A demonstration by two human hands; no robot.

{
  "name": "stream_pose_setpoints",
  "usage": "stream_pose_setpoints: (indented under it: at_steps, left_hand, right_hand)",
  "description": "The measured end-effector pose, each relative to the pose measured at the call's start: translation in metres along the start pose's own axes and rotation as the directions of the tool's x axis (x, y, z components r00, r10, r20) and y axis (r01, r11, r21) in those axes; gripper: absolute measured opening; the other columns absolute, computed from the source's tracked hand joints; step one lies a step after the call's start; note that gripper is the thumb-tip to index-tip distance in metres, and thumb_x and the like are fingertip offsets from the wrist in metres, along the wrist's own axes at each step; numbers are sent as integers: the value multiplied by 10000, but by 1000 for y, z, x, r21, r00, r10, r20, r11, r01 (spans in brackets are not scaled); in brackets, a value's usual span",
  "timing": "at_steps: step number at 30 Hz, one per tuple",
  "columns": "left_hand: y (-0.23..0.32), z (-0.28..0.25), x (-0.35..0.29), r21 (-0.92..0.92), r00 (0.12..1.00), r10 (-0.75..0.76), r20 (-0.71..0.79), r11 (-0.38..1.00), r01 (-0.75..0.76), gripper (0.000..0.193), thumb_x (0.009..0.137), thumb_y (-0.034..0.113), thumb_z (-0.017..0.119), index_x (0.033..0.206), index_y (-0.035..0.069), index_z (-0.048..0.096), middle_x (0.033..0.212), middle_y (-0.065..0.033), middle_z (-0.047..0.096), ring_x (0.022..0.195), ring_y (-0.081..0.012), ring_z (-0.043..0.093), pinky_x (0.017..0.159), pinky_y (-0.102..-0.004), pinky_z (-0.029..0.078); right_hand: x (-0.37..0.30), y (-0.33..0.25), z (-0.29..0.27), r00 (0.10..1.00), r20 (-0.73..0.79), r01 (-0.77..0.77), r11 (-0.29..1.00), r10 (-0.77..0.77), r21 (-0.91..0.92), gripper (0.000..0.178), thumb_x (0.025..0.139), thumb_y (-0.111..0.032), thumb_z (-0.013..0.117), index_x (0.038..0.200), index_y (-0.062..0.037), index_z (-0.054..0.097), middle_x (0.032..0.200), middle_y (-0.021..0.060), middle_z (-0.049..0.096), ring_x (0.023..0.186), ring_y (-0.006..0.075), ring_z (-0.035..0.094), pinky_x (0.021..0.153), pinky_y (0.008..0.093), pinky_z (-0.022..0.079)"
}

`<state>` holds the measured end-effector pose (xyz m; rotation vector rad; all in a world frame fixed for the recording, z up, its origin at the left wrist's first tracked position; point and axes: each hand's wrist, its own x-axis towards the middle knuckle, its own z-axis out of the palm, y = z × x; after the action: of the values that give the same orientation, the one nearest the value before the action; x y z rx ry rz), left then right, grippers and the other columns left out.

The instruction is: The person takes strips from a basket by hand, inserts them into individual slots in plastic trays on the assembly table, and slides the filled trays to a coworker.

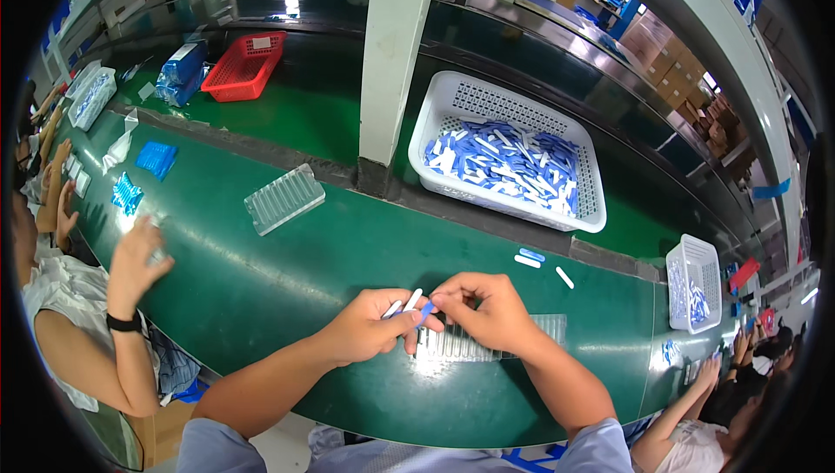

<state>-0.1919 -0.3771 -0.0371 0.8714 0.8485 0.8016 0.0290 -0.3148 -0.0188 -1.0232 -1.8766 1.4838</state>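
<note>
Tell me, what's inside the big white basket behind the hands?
The big white basket holds a heap of small blue and white sticks, piled loosely against its front wall. The sticks cover most of the floor, so whatever lies beneath the pile cannot be seen.

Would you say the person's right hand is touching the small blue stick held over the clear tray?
Touching: the head view shows the right hand pinching the blue stick at its fingertips.

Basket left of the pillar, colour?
Red basket, clearest in the head view.
</note>
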Motion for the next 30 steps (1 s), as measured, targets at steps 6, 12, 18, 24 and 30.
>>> stream_pose_setpoints:
  at_steps: [6, 12, 18, 24, 30]
  left_hand:
    - [-7, -15, 3, 44, 985, 71, -159, 997, -65, 215, 1045, 151, 561, 1173, -8, 628, 1005, -90, 740, 699, -84, 615, 501, -233, 355]
    - [-16, -4, -3, 835, 765, 583, 273, 252, -489, 84, 877, 216, 747, 916, 144, 764, 708, -25, 682, 617, -237, 658, 548, -358, 505]
    - [-15, -9, -7, 876, 821, 428, 378, 122, -467, 157, 855, 255, 747, 989, 177, 770, 723, -12, 682, 640, -237, 671, 557, -366, 517]
    - [-14, -2, -8, 876, 829, 376, 414, 82, -475, 249, 832, 241, 733, 1071, 175, 757, 805, -20, 716, 685, -245, 699, 566, -386, 534]
    - [-12, -3, -11, 875, 859, 287, 423, 116, -470, 191, 850, 259, 723, 1016, 175, 766, 800, -8, 715, 705, -236, 698, 567, -379, 528]
  right_hand:
    - [-5, -2, -27, 978, -135, -93, 914, 158, 395, 55, 927, -7, 697, 921, 24, 742, 736, 80, 715, 629, 111, 663, 571, 226, 502]
    - [-14, -11, -25, 971, -121, -154, 924, 208, 351, 123, 939, -59, 716, 871, 36, 752, 709, 75, 719, 616, 77, 631, 567, 214, 486]
    - [-29, -4, -19, 795, 117, 477, 494, -595, -727, 70, 752, -68, 815, 764, -77, 747, 584, 14, 577, 540, 184, 542, 551, 324, 374]
    - [-57, 15, 1, 765, 39, 498, 551, -643, -670, 87, 733, -54, 833, 759, -77, 753, 570, 1, 563, 514, 171, 524, 560, 321, 369]
    - [-63, 13, 1, 943, -295, -57, 947, 155, 315, 124, 939, -50, 736, 884, 59, 759, 653, 56, 678, 561, 77, 598, 521, 225, 452]
